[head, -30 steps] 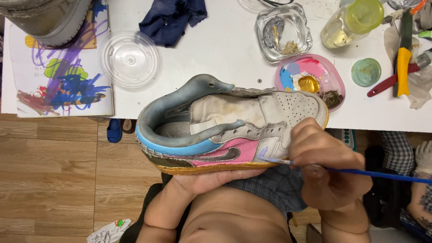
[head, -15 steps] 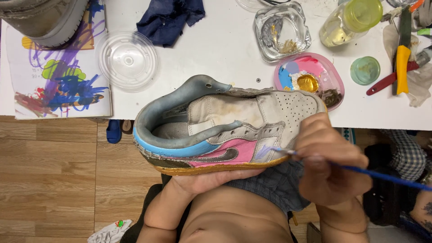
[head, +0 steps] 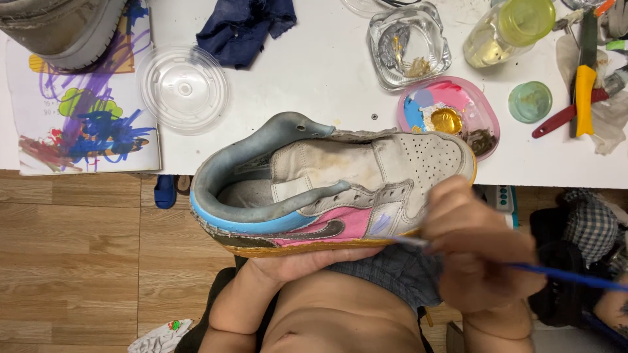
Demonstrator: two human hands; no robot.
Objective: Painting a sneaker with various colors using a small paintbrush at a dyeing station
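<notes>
A home craft corner: white table (head: 314,85) over wood floor (head: 78,261), paint palette (head: 448,114), child's scribble drawing (head: 78,117), tools (head: 582,85) (pliers, knife), blue rag (head: 245,26)

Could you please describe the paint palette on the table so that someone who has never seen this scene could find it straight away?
Start at the white table and follow its near edge to the toe of the grey, pink and blue painted sneaker. Just beyond that toe lies the shallow pink plastic palette dish, between the clear glass ashtray and the small round green lid. It alone holds blobs of blue, white, pink and gold paint.
</notes>
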